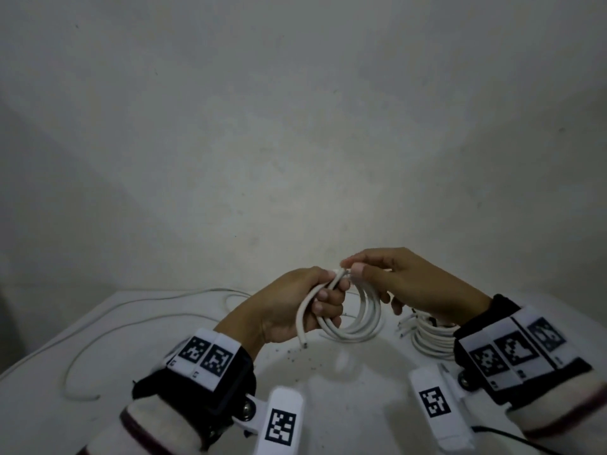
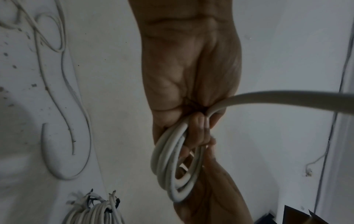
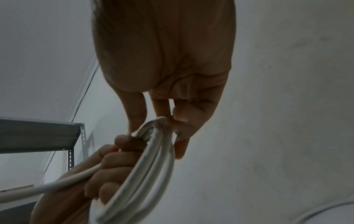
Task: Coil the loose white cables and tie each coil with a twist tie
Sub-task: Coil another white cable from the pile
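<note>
Above the white table (image 1: pixel 138 399), between the two hands, a white cable coil (image 1: pixel 353 318) of several loops, held clear of the surface. Left hand (image 1: pixel 289 310) fisted round one side of the coil, fingers curled tight over the bunched strands, with a free cable end (image 1: pixel 301 326) jutting down and out below the fist, bare tip dark. Right hand (image 1: pixel 414 284) at the top of the coil, thumb and forefinger pinching the strands just beside the left fingertips, remaining fingers loosely bent behind the loops. In the right wrist view, the same pinch at the crown of the coil (image 3: pixel 153 151), loops hanging down past the left knuckles. In the left wrist view, loops (image 2: pixel 172 163) wrapped against the palm, one strand running off to the right edge. On the table under the right wrist, a finished bundle of coiled cable (image 1: pixel 430 336), black tie on it, cut ends splayed toward the middle. To the left, loose thin cables (image 1: pixel 108 323) trailing in long curves toward the table's far edge. Dark specks (image 1: pixel 295 354) scattered on the surface below the held coil. No twist tie discernible on the coil in hand.
</note>
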